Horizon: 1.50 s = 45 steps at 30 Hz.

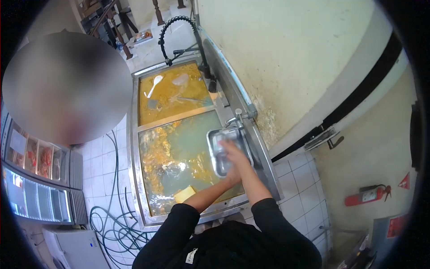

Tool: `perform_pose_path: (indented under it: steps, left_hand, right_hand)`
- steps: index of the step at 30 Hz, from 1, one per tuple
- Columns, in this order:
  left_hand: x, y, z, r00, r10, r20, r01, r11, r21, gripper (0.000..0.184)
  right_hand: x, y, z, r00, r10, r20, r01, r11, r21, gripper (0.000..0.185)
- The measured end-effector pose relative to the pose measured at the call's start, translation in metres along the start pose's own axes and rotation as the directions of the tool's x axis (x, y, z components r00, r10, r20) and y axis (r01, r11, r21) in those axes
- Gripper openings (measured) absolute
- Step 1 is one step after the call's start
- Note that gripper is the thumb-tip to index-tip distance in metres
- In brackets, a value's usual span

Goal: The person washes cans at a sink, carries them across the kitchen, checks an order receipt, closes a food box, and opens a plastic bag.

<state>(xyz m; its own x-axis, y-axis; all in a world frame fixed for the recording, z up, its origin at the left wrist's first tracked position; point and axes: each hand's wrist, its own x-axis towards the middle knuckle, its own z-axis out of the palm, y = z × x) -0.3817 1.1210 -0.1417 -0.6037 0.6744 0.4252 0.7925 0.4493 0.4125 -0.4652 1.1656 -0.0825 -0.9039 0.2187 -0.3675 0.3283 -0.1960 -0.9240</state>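
Tray [218,160] lies beneath the blurred right fingers [225,144], near the tap [238,117].

A black top [228,246] is spreading across the view at six o'clock, its cloth looking dark and matte. The left sleeve [172,224] is ending around the elbow toward seven, the right sleeve [272,217] toward five. A small white tag [191,255], its dark lettering too small to read, is sitting aslant just past six. Near centre, the left hand [233,175] and the blurred right hand [230,149] are showing bare.
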Motion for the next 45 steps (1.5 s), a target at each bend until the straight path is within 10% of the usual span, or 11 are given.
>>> perform_pose_path:
  steps: [4,9,11,15,20,23,27,29,33,35,45]
  left_hand:
    - [0.000,0.010,-0.003,0.914,-0.125,0.387,0.159,0.986,-0.058,0.036]
    - [0.002,0.010,0.006,0.878,-0.217,0.427,0.280,0.956,-0.090,0.032]
    - [-0.005,-0.001,0.027,0.986,0.000,0.167,0.001,1.000,-0.009,0.030]
    - [0.003,-0.003,0.018,0.935,-0.087,0.345,0.113,0.992,-0.055,0.030]
    - [0.053,0.057,-0.115,0.730,-0.155,0.665,0.253,0.966,-0.052,0.030]
    - [0.022,0.033,-0.099,0.950,-0.223,0.219,0.282,0.913,-0.294,0.027]
    - [0.020,-0.028,-0.103,0.689,-0.669,-0.280,0.584,0.741,-0.333,0.036]
    - [0.051,-0.064,-0.117,0.775,-0.481,-0.409,0.448,0.876,-0.179,0.047]
    - [0.096,-0.108,-0.112,0.974,-0.183,-0.133,0.153,0.965,-0.212,0.062]
    - [0.117,-0.095,-0.126,0.910,-0.255,0.326,0.203,0.962,0.183,0.070]
    - [0.083,-0.108,-0.098,0.864,-0.504,0.001,0.504,0.863,-0.029,0.056]
  right_hand:
    - [0.021,-0.025,0.006,0.948,0.072,0.310,-0.277,0.668,0.691,0.013]
    - [0.040,-0.021,0.021,0.969,0.022,0.245,-0.198,0.661,0.724,0.020]
    - [0.014,-0.039,0.028,0.939,-0.093,-0.331,0.146,0.980,0.138,0.037]
    - [0.010,-0.061,0.009,0.951,-0.239,-0.198,0.139,0.898,-0.418,0.075]
    - [0.038,-0.036,0.000,0.942,-0.253,-0.219,0.144,0.897,-0.418,0.084]
    - [0.041,-0.035,-0.007,0.979,-0.137,-0.150,0.005,0.753,-0.658,0.092]
    - [0.011,-0.056,-0.016,0.978,-0.133,-0.163,0.043,0.884,-0.466,0.061]
    - [0.008,-0.055,-0.022,0.978,-0.174,-0.116,0.089,0.847,-0.524,0.062]
    - [0.019,-0.017,-0.035,0.863,-0.496,-0.095,0.426,0.816,-0.390,0.056]
    - [0.056,0.042,-0.047,0.714,-0.674,-0.187,0.632,0.736,-0.242,0.057]
    - [0.017,-0.002,-0.056,0.866,-0.474,-0.155,0.437,0.871,-0.223,0.054]
